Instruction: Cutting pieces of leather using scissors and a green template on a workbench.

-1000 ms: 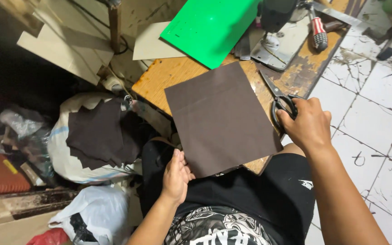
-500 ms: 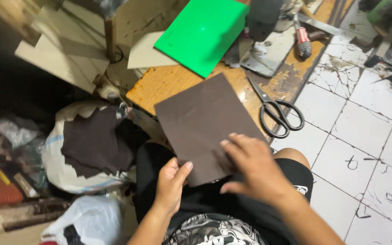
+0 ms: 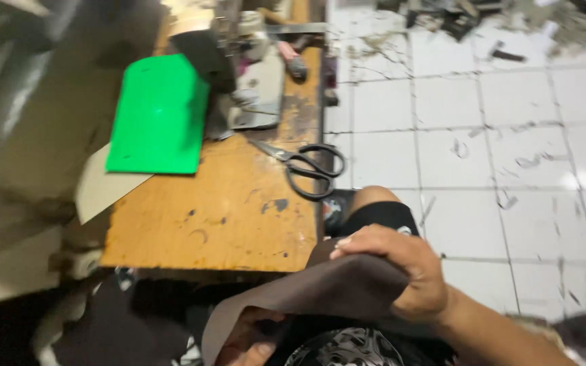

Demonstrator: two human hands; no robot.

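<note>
Head view, landmark: the wooden workbench (image 3: pixel 225 210) is taken as the reference for every place below.
Head view, brown sheet: a dark brown leather-like sheet (image 3: pixel 320 291) is held off the workbench, just beyond its near edge and over the person's lap, bent into a loose curl.
Head view, right hand: the right hand (image 3: pixel 401 271) is laid over the upper fold of the brown sheet with the fingers curled down on it, so the sheet is grasped from above.
Head view, left hand: the left hand (image 3: pixel 252 339) is seen only in part beneath the sheet's lower edge, below the near edge of the workbench; the sheet appears to be pinched there, though the grip is largely hidden.
Head view, scissors: black-handled scissors (image 3: pixel 303 163) are lying untouched on the right part of the workbench, their loops at its right edge, well apart from both hands.
Head view, green sheet: a bright green sheet (image 3: pixel 157 115) is resting on the far left part of the workbench, with a pale card (image 3: pixel 103 186) projecting beneath it.
Head view, machine: a grey machine (image 3: pixel 252 88) is standing at the far end of the workbench; blur hides its detail.
Head view, floor: white floor tiles (image 3: pixel 483 135) are spread to the right of the workbench.
Head view, progress: the sheet is judged to be lifted clear and in hand, uncut as far as is visible; any cutting or laying down is not yet done.
</note>
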